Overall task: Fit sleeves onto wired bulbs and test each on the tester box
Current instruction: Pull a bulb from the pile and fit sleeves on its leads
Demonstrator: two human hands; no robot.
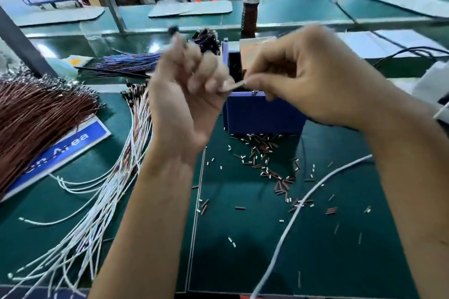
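Loose sleeves (264,167) scattered on desk (243,250) nearest camera. Above them, both hands raised, about level. Left hand (192,85) grip curled round wired bulb (173,30), wire end (237,85) pointing right. Right hand (289,75) grip pinching at that tip; sleeve too blurred to tell. Tester box (262,111) just behind.

Tester box (263,114) sitting mid-worktop (243,262), loose sleeves (262,165) lying scattered in front of it, trailing toward right. Wired bulbs (109,189) fanning across front-left corner. Wire bundle (36,114) lying at left edge, partly covering sign (65,150). Bottle (250,0) standing behind box. Cable (303,204) running along right side toward front edge.
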